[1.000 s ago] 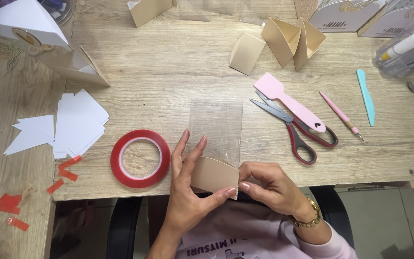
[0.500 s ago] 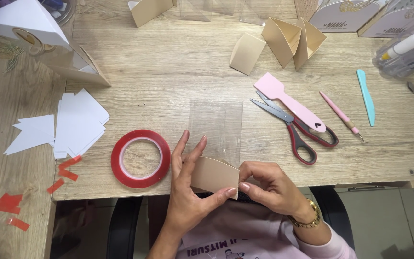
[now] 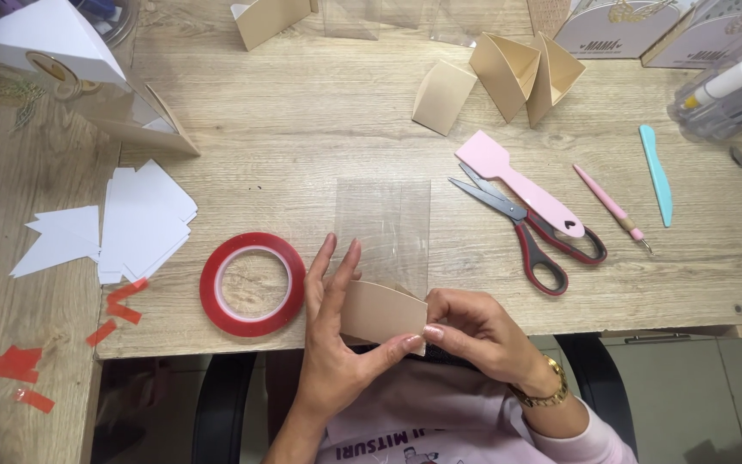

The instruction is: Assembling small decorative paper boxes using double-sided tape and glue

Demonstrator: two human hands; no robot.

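My left hand (image 3: 333, 344) holds a small tan card piece (image 3: 380, 312) at the table's front edge, fingers stretched up along its left side, thumb under its lower edge. My right hand (image 3: 474, 331) pinches the right corner of the same piece. A clear plastic sheet (image 3: 384, 225) lies flat on the wood and reaches from the card piece toward the far side. A red tape roll (image 3: 252, 283) lies just left of my left hand.
Red-handled scissors (image 3: 532, 234), a pink scraper (image 3: 519, 182), a pink stylus (image 3: 610, 208) and a teal knife tool (image 3: 656, 174) lie to the right. Folded tan card boxes (image 3: 508, 79) stand at the back. White card cutouts (image 3: 130, 225) and red tape scraps (image 3: 17, 361) lie left.
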